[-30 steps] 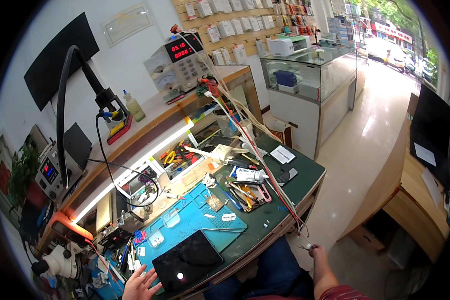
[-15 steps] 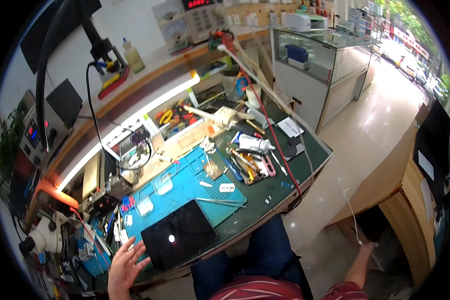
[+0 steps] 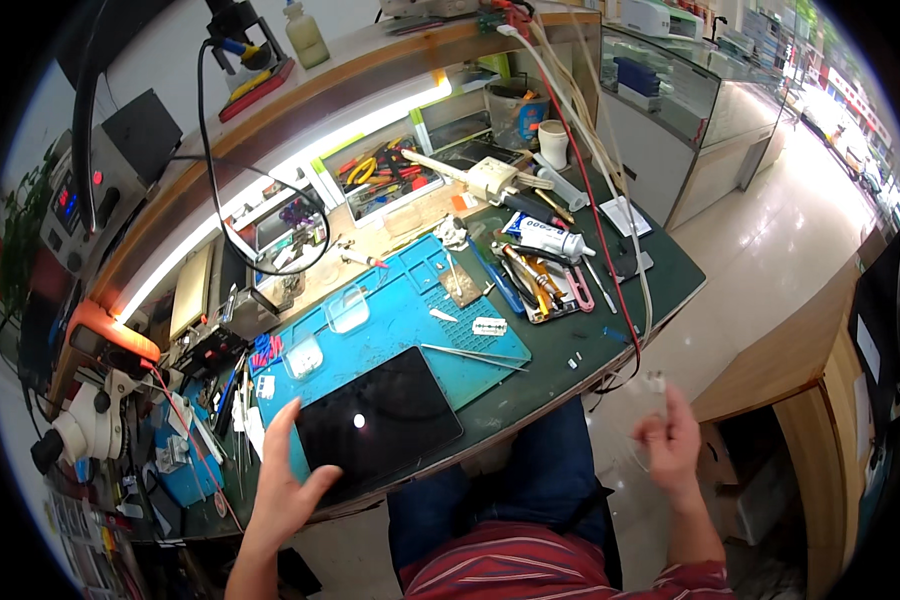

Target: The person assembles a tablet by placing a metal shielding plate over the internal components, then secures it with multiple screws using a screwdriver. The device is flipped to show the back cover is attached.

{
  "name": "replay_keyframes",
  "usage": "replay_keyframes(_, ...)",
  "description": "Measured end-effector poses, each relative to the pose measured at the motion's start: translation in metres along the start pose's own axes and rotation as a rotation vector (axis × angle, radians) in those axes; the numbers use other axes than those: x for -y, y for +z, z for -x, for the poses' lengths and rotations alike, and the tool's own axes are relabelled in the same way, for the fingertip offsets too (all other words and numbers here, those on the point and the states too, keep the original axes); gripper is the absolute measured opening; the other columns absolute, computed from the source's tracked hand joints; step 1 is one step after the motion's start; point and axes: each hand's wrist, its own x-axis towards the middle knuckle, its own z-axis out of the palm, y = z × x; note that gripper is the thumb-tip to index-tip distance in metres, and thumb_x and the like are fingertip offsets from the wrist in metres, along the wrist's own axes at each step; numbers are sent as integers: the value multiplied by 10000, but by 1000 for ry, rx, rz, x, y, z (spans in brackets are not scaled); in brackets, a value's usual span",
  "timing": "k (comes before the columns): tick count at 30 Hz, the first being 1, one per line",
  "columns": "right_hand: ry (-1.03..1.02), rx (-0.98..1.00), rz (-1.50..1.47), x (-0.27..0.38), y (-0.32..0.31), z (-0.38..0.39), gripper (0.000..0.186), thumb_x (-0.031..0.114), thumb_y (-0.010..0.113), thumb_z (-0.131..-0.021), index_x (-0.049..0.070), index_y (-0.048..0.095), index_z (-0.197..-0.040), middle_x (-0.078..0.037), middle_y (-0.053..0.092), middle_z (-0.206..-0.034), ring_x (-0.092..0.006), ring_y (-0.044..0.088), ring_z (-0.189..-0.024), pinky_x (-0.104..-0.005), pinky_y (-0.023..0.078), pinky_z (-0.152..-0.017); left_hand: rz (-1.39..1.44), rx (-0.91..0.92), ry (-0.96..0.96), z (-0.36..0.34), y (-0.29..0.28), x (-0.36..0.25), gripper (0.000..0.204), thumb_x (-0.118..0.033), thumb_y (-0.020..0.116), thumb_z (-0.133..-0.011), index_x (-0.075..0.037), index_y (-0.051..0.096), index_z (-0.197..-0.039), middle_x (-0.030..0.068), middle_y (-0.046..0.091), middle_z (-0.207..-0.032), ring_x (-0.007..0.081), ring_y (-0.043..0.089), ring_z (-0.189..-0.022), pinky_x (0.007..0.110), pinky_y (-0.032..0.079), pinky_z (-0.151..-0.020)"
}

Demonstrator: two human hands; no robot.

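Note:
A black tablet (image 3: 395,405) lies on the blue work mat (image 3: 315,300) and the dark green bench top near the front edge. A small white bright spot shows on its dark screen. My left hand (image 3: 288,485) is at the tablet's near left side, thumb and fingers spread around its corner; whether it touches cannot be told. Off the bench's front right edge, my right hand (image 3: 670,445) pinches a white cable (image 3: 655,384), its end pointing up past my fingers. Tweezers (image 3: 475,357) and a razor blade (image 3: 490,326) lie beyond the tablet.
Loose tools, a white glue tube (image 3: 550,238) and pink-handled scissors (image 3: 578,288) crowd the bench's right side. Red and white wires (image 3: 610,250) hang across its right end. An orange meter (image 3: 110,335) and a microscope (image 3: 85,430) stand left. A wooden desk (image 3: 770,370) is at right.
My right hand has come up and left from beside the wooden desk, bringing the white cable. My left hand has closed in on the tablet's corner. The view has shifted.

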Motion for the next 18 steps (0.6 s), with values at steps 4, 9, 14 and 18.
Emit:
replay_keyframes(4, -150, 329, 115, 68, 67, -71, 236, 85, 656, -1024, 38, 720, -1247, -87, 728, -934, -174, 651, -737, -304, 512, -679, -286, 220, 443, -44, 33, -34, 1061, -364, 963, -723, -69, 440, -1597, 176, 428, -1649, 396, 344, -1571, 539, 273, -1296)
replay_keyframes(9, -108, 455, 138, 65, 110, -115, 223, 150, 717, -1008, 18, 771, -1179, -65, 704, -894, -130, 604, -754, -295, 463, -672, -386, 235, 794, -73, 70, -58, 655, -345, 833, -865, -101, 623, -1437, 89, 594, -1510, 278, 500, -1478, 530, 322, -1278)
replay_keyframes(14, -100, 474, 95, 67, 120, -117, 232, 200, 754, -976, 25, 765, -1129, -118, 666, -843, -258, 642, -730, -373, 500, -677, -454, 162, 850, -76, 84, -61, 410, -216, 794, -843, -86, 711, -1223, 46, 652, -1296, 212, 594, -1342, 517, 342, -1277)
replay_keyframes(18, -132, 534, 135, 76, 119, -112, 198, 159, 744, -977, 39, 775, -1132, -120, 641, -879, -288, 650, -758, -388, 519, -690, -494, 233, 898, -74, 75, -63, 373, -167, 778, -784, -96, 716, -1145, 29, 669, -1242, 200, 630, -1286, 512, 371, -1268)
